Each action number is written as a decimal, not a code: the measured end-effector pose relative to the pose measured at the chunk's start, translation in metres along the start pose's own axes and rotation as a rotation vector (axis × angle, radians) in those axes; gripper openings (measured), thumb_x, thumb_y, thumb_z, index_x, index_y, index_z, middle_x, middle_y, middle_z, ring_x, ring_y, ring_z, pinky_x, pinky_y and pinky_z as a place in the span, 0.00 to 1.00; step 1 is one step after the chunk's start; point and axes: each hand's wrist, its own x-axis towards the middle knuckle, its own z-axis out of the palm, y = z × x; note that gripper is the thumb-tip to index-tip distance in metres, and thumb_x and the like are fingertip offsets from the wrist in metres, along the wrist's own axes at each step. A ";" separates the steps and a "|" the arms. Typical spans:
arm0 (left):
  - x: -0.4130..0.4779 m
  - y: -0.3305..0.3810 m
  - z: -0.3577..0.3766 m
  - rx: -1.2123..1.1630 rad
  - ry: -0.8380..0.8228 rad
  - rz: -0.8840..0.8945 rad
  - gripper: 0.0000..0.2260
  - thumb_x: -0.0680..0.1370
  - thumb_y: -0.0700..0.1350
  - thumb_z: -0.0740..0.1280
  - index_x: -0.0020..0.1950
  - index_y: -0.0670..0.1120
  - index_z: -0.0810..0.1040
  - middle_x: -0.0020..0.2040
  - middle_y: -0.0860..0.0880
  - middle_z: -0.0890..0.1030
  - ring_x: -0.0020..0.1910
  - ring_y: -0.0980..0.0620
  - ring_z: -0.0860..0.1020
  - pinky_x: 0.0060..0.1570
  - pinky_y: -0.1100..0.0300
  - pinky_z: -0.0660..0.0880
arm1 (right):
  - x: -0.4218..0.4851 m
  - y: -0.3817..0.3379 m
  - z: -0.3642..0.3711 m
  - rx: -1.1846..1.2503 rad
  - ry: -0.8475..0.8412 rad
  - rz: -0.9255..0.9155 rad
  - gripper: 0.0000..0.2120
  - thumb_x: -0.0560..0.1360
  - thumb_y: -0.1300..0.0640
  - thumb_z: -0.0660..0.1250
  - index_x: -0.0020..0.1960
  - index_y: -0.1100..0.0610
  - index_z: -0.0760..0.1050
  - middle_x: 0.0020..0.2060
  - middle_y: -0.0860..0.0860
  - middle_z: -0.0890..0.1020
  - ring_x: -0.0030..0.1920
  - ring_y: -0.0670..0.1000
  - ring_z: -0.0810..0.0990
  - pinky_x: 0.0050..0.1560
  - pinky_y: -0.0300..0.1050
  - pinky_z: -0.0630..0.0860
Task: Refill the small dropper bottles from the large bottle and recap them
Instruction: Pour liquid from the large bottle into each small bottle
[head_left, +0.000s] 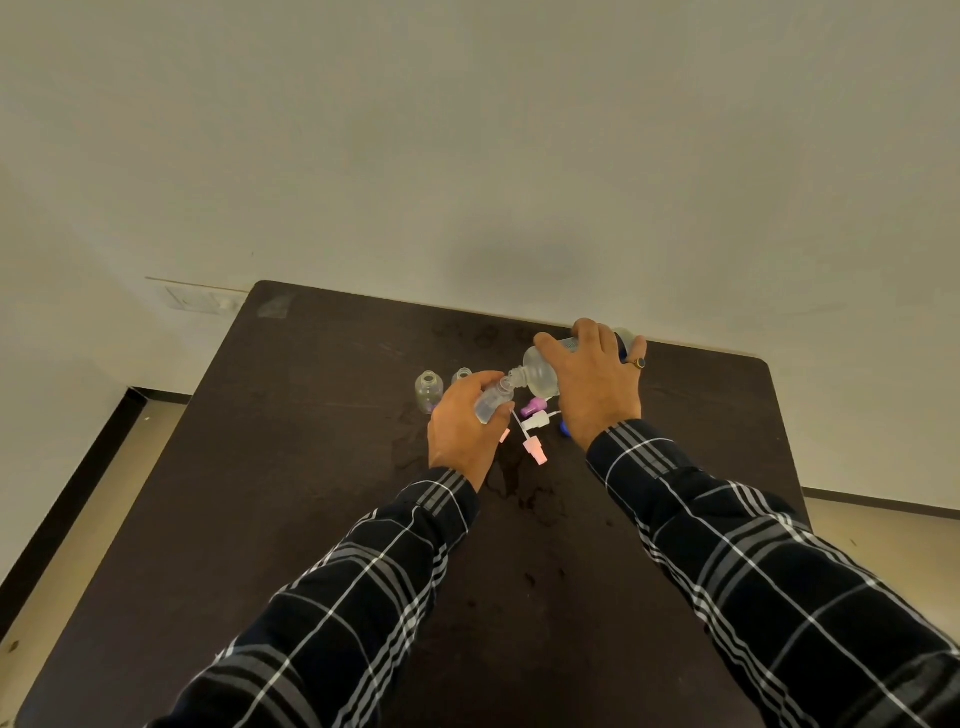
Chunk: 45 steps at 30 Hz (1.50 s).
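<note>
The right hand (595, 384) is wrapped over the large bottle (540, 371), which lies tipped on its side with its neck pointing left. A ring (639, 362) sits on one finger. The bottle carries a label under the fingers, but the print is too small and too covered to read. Its far end is partly hidden behind the hand.

The left hand (465, 423) is closed around a small dropper bottle (493, 402), held tilted with its open mouth up against the spout of the large bottle; the two mouths appear to touch. Clear liquid shows in the small bottle.

On the table (291, 467), just near of the two mouths, lie loose caps and droppers: a purple cap (534, 406), a white cap (537, 420) and a pink cap (536, 451). A blue piece (564, 428) shows only as a sliver beside the right wrist; what it is cannot be told. Another pink bit is half hidden at the left hand's edge.

Two small glass bottles (429, 389) stand uncapped to the left, the right one mostly hidden by the left hand. No writing is legible on them.

Wet patches mark the dark tabletop near the wrists. Plaid sleeves (753, 545) cover both forearms.
</note>
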 end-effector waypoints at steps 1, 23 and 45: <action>0.000 0.000 0.000 0.002 -0.004 -0.002 0.16 0.76 0.51 0.71 0.63 0.54 0.76 0.55 0.56 0.80 0.51 0.59 0.77 0.54 0.60 0.76 | 0.000 0.000 0.000 0.000 0.002 0.000 0.33 0.71 0.55 0.75 0.71 0.44 0.64 0.69 0.57 0.64 0.72 0.60 0.62 0.71 0.74 0.51; -0.003 -0.003 -0.001 -0.034 -0.019 0.006 0.16 0.76 0.50 0.71 0.63 0.55 0.76 0.56 0.56 0.80 0.54 0.58 0.77 0.56 0.56 0.77 | -0.003 -0.001 0.000 -0.007 -0.004 0.002 0.33 0.72 0.57 0.74 0.72 0.44 0.62 0.69 0.57 0.63 0.72 0.60 0.61 0.71 0.75 0.53; -0.003 -0.003 0.004 -0.037 -0.035 -0.009 0.16 0.76 0.50 0.71 0.63 0.54 0.76 0.54 0.58 0.79 0.50 0.62 0.76 0.48 0.68 0.70 | -0.001 0.002 0.005 -0.020 -0.011 -0.001 0.35 0.71 0.54 0.76 0.72 0.43 0.62 0.69 0.57 0.64 0.72 0.60 0.61 0.71 0.75 0.52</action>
